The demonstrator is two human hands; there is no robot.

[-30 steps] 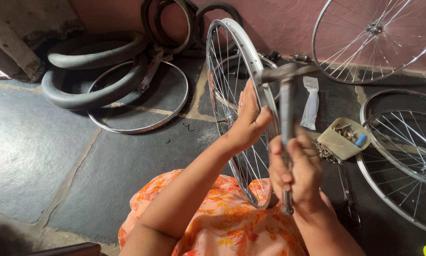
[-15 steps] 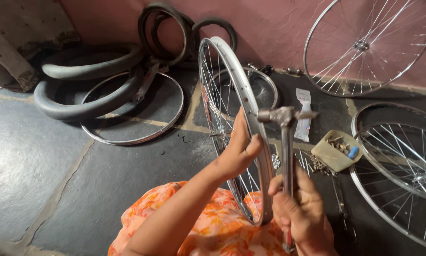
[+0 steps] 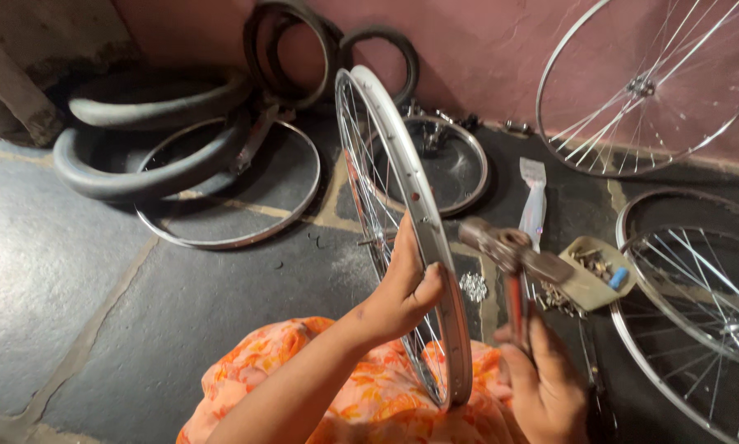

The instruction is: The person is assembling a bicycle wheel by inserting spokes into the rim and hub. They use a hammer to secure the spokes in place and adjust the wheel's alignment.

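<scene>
Steel rim (image 3: 402,189), spoked, stands upright on edge over the lap, running from the wall side back toward the person. Left hand (image 3: 402,288) reaches up from an orange floral sleeve (image 3: 353,395), forearm angled up and to the right, wrist slightly bent. Its palm lies against the spokes from the left; the thumb (image 3: 429,284) hooks over the rim's outer edge. Grip closed lightly on the rim, holding it steady.

Right hand (image 3: 542,386) sits low at the frame's lower right, fist wrapped fully around the red shaft of a T-handled wrench (image 3: 513,263). The shaft points up and slightly left; the metal crossbar head tilts just right of the rim, close beside it. Whether the head touches the rim, cannot tell.

On the stone floor (image 3: 98,263): a small tray of nipples (image 3: 595,275) just right of the wrench, a loose wheel (image 3: 698,312) beyond it, another wheel (image 3: 649,82) leaning on the pink wall, tyres (image 3: 155,131) and a bare hoop (image 3: 229,197) to the left.
</scene>
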